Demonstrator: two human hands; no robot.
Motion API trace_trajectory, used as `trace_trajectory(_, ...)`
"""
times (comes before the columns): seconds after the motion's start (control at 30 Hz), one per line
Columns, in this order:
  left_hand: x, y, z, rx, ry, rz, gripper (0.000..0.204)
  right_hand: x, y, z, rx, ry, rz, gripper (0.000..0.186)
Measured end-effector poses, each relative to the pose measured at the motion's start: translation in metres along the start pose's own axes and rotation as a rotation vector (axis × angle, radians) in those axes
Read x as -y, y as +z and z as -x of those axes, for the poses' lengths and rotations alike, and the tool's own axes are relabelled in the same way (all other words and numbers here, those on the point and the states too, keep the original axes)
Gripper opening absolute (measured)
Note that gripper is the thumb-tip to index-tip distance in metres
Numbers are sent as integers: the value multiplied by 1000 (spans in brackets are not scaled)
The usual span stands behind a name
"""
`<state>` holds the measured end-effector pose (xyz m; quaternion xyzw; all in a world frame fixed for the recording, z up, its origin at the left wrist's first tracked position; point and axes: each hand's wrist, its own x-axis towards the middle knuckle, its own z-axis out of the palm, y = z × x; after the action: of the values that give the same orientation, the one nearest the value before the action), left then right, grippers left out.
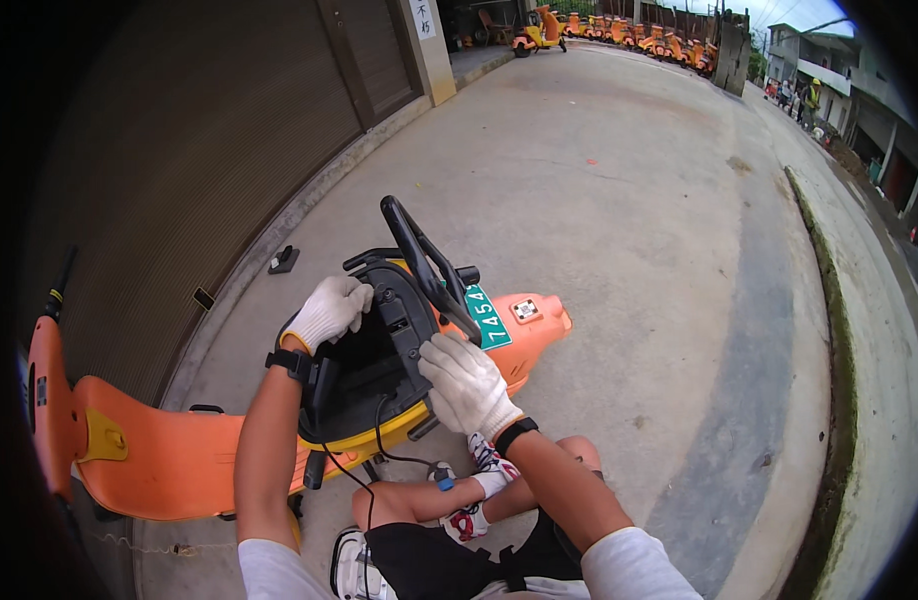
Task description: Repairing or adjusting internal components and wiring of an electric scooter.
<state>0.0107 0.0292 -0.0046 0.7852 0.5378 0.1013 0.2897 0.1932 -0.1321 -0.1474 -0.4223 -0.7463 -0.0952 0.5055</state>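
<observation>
An orange and yellow scooter stands before me, its black under-seat compartment exposed. My left hand, in a white knit glove, is closed at the compartment's far left edge; what its fingers hold, if anything, is hidden. My right hand, gloved too, has its fingers bent over the right side of the black plastic rim. Between both hands the rim shows small holes and a slot. A black grab rail rises behind it, above a green number plate. A thin black cable hangs out over the compartment's near side.
A small black object lies on the concrete by the roller shutter, with a phone-like object nearby. A white device with a cable is beside my hip. Several parked scooters line the back. A curb runs along the right.
</observation>
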Motion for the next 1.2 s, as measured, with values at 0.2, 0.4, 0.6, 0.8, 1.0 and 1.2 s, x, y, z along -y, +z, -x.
trace_trajectory(0.2,-3,-8,-15,118,-72,-79,34,-1,2,0,9,-9,12,41)
trace_trajectory(0.4,-4,-8,-16,141,54,-135,37,-2,3,1,21,-5,9,41)
trace_trajectory(0.6,-3,-13,-22,-30,111,-366,38,-1,-1,-2,19,-11,5,42)
trace_trajectory(0.8,-1,-14,-25,58,58,-444,40,-1,2,-2,-28,12,-15,43)
trace_trajectory(1.0,-5,-11,-14,-59,151,-567,39,-1,4,-2,0,-11,-19,43)
trace_trajectory(1.2,5,28,4,-98,-15,-232,45,-5,1,1,-52,-17,-13,42)
